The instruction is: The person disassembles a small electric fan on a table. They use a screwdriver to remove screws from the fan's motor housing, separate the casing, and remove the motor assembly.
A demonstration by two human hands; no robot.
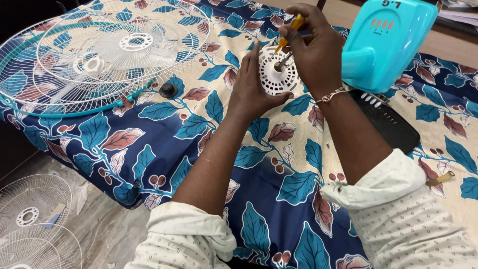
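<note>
On the cloth-covered table (279, 199): round vented motor plate (277, 77) at centre-back, left hand (256, 89) against its left side, right hand (311, 47) above it with screwdriver (289, 32) pointing down at the shaft. To the right, touching nothing of the plate, motor housing (381, 42), with flat grille panel (391, 124) just before it. Far left, stacked fan guards (94, 55); small knob (168, 90) just before them. Down on the floor at lower left, more fan guards (32, 219).

Dark lettered marking (392, 4) atop turquoise fan housing (383, 45)
</note>
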